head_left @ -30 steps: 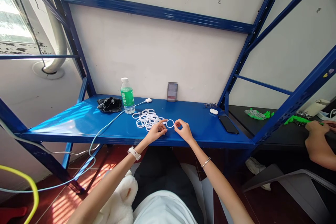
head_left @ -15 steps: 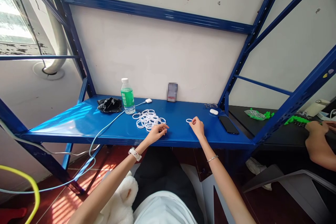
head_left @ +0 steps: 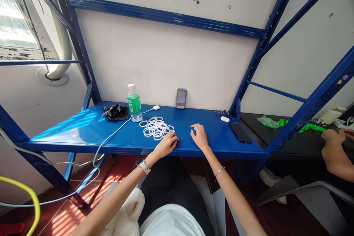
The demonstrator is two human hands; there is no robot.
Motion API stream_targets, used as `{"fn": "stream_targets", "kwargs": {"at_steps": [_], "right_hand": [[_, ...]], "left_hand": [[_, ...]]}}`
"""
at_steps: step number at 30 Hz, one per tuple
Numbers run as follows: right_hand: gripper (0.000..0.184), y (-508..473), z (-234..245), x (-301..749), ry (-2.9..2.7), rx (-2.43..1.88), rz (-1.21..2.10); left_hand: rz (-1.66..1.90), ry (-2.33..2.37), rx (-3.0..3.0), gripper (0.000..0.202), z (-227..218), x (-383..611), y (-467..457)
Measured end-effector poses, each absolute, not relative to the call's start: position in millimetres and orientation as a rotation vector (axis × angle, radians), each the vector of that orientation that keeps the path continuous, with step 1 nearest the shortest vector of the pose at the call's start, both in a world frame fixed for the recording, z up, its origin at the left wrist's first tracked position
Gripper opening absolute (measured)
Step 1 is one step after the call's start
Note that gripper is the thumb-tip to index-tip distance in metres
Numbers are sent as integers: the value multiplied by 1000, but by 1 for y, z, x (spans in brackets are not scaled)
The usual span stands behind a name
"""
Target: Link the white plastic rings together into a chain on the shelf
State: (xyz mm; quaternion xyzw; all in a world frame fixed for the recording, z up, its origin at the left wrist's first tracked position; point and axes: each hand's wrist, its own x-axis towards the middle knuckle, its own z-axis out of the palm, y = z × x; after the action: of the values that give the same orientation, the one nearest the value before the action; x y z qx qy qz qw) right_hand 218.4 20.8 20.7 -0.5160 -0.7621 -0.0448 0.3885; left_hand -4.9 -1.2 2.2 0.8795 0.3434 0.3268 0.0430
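A pile of several white plastic rings [head_left: 156,127] lies on the blue metal shelf [head_left: 83,129]. My left hand [head_left: 166,144] rests on the shelf just in front of the pile's near right edge, fingers curled under; whatever may be in them is hidden. A watch sits on that wrist. My right hand [head_left: 199,137] lies a short way to the right, fingers stretched flat on the shelf and pointing left. A speck of white shows at its fingertips; I cannot tell whether it is a ring.
A green-labelled water bottle [head_left: 134,103], a crumpled black bag [head_left: 115,111] and a white cable [head_left: 116,129] sit left of the rings. A small card [head_left: 181,98] leans on the wall. A white case [head_left: 225,119] and a dark phone [head_left: 240,132] lie right. Another person's hands [head_left: 333,143] handle green parts on the neighbouring table.
My right hand carried one ring from the middle out to the right, then came back left and flattened on the shelf. My left hand drew back slightly toward the front edge.
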Motion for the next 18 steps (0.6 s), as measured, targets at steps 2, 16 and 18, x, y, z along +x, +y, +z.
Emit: {"fn": "stream_targets", "kwargs": {"at_steps": [2, 16, 18], "right_hand": [[33, 17, 21, 198, -2098, -1152, -49], [35, 23, 8, 165, -2179, -1049, 231], [29, 24, 7, 166, -2086, -1050, 317]], "left_hand": [[992, 1071, 2746, 24, 1, -4, -2], [1094, 1065, 2600, 18, 5, -3, -1], [1093, 1065, 2582, 19, 4, -3, -1]]}}
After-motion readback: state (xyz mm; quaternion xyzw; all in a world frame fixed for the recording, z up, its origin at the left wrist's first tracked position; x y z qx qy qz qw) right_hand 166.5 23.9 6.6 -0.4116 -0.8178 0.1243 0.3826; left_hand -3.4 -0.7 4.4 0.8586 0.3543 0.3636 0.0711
